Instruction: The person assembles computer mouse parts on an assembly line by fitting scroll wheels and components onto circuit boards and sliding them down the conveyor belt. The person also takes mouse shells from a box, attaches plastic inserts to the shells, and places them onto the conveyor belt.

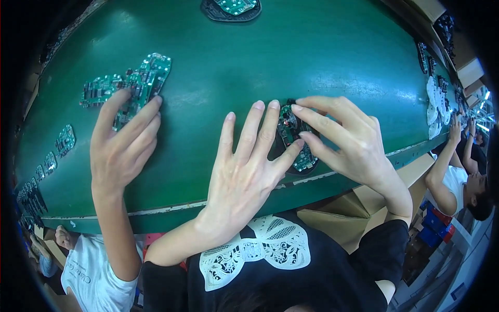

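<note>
A black plastic housing [300, 171] with a green circuit board [304, 159] in it lies on the table in front of me. My left hand [241, 158] spreads its fingers along the housing's left side, and its thumb rests on the board. From the right, my right hand [351, 136] curls its thumb and index finger over the board's upper part, partly hiding it. Whether a small part sits between those fingertips is hidden.
On the left, a co-worker's hand [122, 145] touches a pile of green circuit boards [148, 78]. More boards [65, 140] line the left edge. Another housing with a board [232, 11] lies at the far side. White and black parts [434, 106] lie far right; cardboard boxes [343, 213] stand below the table edge.
</note>
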`<action>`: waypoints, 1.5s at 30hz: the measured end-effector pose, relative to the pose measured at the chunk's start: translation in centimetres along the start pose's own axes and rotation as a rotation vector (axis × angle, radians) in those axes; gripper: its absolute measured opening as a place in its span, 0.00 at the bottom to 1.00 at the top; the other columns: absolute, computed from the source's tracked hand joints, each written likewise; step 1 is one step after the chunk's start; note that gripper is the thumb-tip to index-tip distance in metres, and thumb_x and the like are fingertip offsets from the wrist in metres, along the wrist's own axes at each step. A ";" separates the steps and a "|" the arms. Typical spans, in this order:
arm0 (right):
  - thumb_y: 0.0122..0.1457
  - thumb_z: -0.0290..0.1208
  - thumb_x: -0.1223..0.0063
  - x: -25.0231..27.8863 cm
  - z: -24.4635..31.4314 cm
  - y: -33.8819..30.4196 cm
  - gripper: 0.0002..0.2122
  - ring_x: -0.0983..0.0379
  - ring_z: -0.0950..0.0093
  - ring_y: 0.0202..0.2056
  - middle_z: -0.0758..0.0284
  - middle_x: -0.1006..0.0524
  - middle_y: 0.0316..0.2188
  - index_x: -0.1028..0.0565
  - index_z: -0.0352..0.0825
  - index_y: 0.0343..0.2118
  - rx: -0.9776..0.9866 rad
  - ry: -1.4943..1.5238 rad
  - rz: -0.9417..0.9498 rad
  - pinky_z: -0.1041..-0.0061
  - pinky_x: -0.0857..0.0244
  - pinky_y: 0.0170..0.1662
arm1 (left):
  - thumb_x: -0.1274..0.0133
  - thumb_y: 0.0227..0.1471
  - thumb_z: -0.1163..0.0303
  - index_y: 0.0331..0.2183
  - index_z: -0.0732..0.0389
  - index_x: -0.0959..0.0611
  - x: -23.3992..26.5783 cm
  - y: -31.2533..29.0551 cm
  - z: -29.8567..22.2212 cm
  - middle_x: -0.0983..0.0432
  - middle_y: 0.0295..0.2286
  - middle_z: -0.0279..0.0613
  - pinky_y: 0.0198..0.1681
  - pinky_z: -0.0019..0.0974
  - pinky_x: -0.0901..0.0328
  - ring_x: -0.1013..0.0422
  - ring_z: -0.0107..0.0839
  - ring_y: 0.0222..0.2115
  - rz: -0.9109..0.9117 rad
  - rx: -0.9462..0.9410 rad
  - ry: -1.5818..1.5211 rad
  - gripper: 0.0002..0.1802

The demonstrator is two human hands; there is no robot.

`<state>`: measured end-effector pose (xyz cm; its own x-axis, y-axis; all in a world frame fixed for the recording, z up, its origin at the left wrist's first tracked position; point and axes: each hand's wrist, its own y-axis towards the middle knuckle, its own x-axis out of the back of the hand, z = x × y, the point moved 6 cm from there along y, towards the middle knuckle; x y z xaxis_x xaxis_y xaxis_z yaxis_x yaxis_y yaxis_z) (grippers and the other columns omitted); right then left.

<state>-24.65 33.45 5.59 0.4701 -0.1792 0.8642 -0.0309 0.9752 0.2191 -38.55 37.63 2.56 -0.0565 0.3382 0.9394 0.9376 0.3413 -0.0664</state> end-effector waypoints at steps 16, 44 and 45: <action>0.43 0.20 0.42 0.2 0.0 0.6 0.18 0.25 0.73 0.34 0.65 0.22 0.33 0.21 0.27 0.41 0.044 -0.134 0.193 0.77 0.28 0.24 | 0.46 0.46 0.67 0.45 0.49 0.16 -0.2 1.0 -0.8 0.37 0.58 0.56 0.58 0.58 0.40 0.40 0.48 0.59 -0.098 -0.071 -0.061 0.20; 0.44 0.25 0.43 -1.0 0.0 -4.4 0.21 0.24 0.68 0.44 0.57 0.22 0.44 0.21 0.26 0.44 0.165 -0.490 -0.091 0.73 0.26 0.39 | 0.28 0.29 0.64 0.48 0.41 0.19 -1.2 3.1 -1.0 0.41 0.61 0.50 0.59 0.58 0.41 0.42 0.47 0.58 -0.068 -0.176 -0.152 0.37; 0.44 0.25 0.43 -0.4 -0.4 -4.4 0.21 0.24 0.68 0.44 0.57 0.22 0.44 0.21 0.26 0.44 0.150 -0.490 -0.091 0.73 0.26 0.39 | 0.28 0.29 0.64 0.48 0.41 0.19 -1.7 3.4 -1.0 0.41 0.61 0.50 0.59 0.58 0.41 0.42 0.47 0.58 -0.058 -0.187 -0.155 0.37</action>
<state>-24.37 29.30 4.06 0.0097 -0.3367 0.9416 -0.1520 0.9302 0.3342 -34.95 37.33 1.12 -0.1502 0.4584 0.8760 0.9777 0.2006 0.0627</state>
